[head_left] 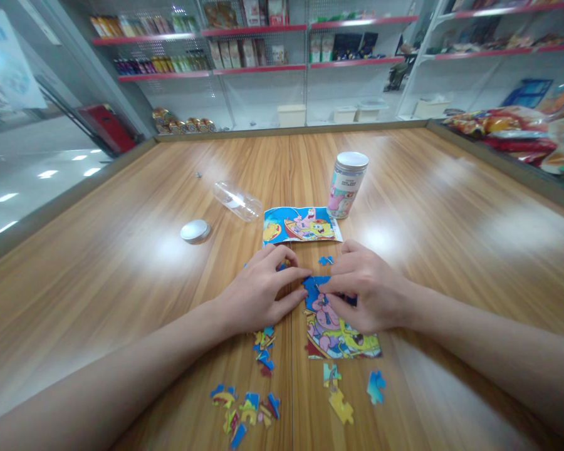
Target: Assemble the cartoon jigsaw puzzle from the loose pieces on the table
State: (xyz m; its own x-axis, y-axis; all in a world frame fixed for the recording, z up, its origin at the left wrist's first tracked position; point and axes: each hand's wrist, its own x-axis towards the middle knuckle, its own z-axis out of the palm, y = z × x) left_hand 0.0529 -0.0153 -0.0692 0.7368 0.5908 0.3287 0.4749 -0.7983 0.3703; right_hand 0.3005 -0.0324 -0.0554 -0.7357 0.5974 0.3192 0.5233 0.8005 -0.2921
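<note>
The wood-grain table (286,169) and plastic jar (237,201) look glossy.

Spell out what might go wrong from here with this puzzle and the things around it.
The left hand and right hand are both at the upper part of the partly joined puzzle, so uneven pressure might pop its pieces apart.
Loose pieces lie close beside the left hand and could get scattered if it drags toward the person.
The clear jar lies on its side, so a bump might roll it.
</note>
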